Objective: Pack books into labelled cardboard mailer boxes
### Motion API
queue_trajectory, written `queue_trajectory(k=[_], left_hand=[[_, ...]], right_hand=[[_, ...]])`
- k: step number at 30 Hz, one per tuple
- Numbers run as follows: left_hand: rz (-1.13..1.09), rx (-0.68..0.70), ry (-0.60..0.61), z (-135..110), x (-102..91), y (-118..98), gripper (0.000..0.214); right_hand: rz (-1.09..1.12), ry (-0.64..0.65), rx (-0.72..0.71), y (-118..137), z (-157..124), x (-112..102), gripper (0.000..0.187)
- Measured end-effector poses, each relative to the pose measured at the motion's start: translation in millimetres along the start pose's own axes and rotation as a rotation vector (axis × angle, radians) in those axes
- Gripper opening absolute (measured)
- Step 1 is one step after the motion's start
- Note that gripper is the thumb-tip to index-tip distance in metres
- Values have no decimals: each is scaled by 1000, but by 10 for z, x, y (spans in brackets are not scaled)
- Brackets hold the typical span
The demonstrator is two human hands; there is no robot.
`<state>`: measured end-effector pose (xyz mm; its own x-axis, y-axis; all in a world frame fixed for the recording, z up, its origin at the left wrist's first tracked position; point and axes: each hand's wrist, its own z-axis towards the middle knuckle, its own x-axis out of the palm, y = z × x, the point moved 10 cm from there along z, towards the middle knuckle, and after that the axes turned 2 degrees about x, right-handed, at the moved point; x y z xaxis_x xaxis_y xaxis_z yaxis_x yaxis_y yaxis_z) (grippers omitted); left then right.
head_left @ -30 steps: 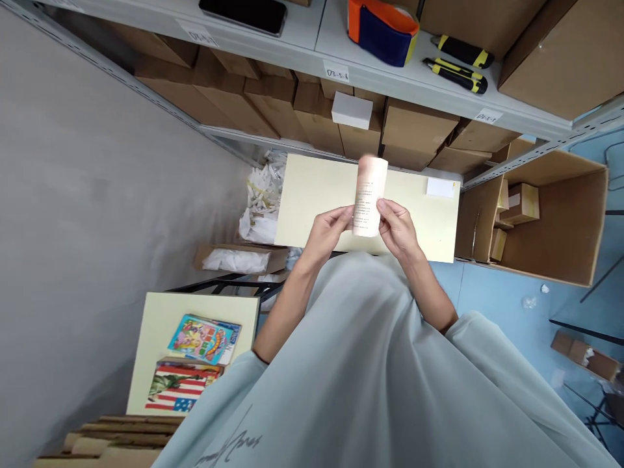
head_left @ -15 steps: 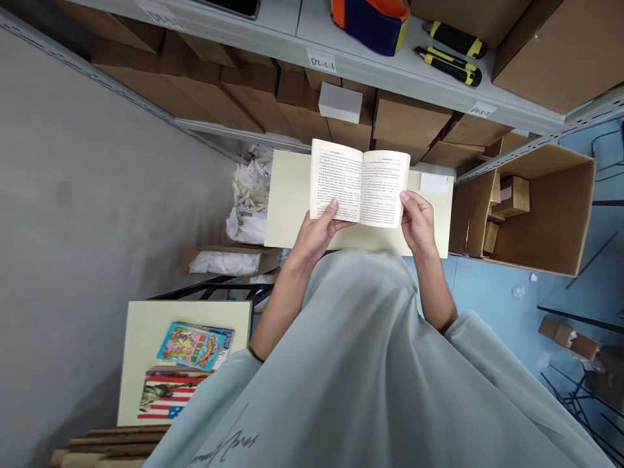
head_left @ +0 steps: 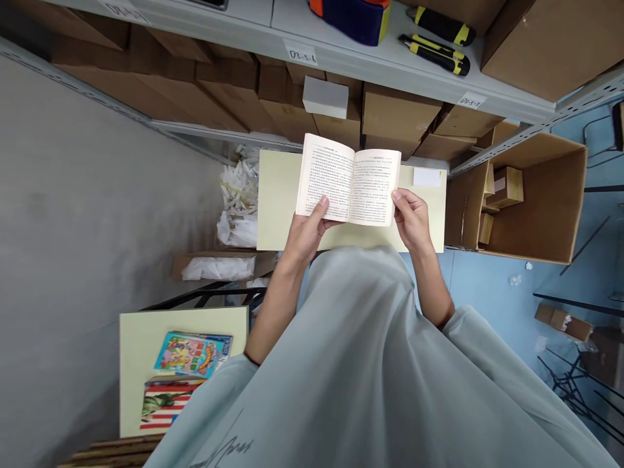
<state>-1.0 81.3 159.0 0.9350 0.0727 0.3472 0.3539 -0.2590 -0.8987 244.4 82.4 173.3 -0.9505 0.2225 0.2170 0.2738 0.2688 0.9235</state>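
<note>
I hold an open book (head_left: 348, 185) with printed text pages in front of my chest. My left hand (head_left: 305, 233) grips its lower left edge, thumb pressed on the left page. My right hand (head_left: 412, 219) grips the lower right edge, thumb on the right page. Below the book lies a pale yellow table (head_left: 277, 205) with a small white label (head_left: 426, 177) on it.
A metal shelf (head_left: 341, 62) above carries brown boxes, a white box (head_left: 325, 97), two yellow-black utility knives (head_left: 433, 55) and an orange-blue object (head_left: 353, 13). An open cardboard box (head_left: 536, 195) stands to the right. A second table (head_left: 141, 338) at the lower left holds colourful books (head_left: 192, 354).
A second ago the book was blurred, with pages fanning between my hands. It now lies open at a spread, and both hands have shifted to its outer lower edges.
</note>
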Motion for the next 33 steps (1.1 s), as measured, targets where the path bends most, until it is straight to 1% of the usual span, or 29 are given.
queue_trajectory(k=[2, 4, 6, 8, 11, 16, 19, 21, 24, 25, 26, 29, 31, 33], left_hand=[[124, 67, -20, -38, 43, -67, 67], [257, 125, -42, -73, 79, -113, 58], [355, 173, -87, -87, 73, -135, 50], [408, 222, -148, -83, 30, -148, 50], [438, 277, -202, -64, -15, -136, 56], [439, 316, -225, -79, -13, -106, 57], [431, 310, -203, -109, -12, -110, 55], [396, 300, -126, -122, 18, -123, 52], [249, 251, 96, -139, 166, -123, 54], [187, 219, 141, -142, 201, -116, 53], [129, 178, 152, -138, 211, -101, 51], [13, 11, 67, -95, 164, 22, 48], [-19, -111, 60, -77, 184, 145, 55], [-21, -190, 83, -72, 214, 232, 61]], right_hand=[[-2, 9, 6, 24, -28, 57, 52], [2, 35, 7, 51, -58, 130, 56], [13, 64, -2, 84, -87, 193, 56], [24, 85, -24, 118, -107, 225, 54], [-1, 87, -49, 137, -114, 212, 53], [-50, 71, -53, 109, -96, 148, 56], [-42, 71, -58, 113, -85, 121, 54], [-55, 53, -57, 114, -65, 77, 56], [-67, 5, -56, 109, -19, -29, 61], [-60, -6, -57, 104, -5, -60, 62], [-46, -11, -57, 98, 6, -82, 63], [-11, 19, -55, 70, 8, -77, 62], [-14, 42, -46, 48, -17, -46, 62], [-28, 53, -28, 27, -52, -24, 62]])
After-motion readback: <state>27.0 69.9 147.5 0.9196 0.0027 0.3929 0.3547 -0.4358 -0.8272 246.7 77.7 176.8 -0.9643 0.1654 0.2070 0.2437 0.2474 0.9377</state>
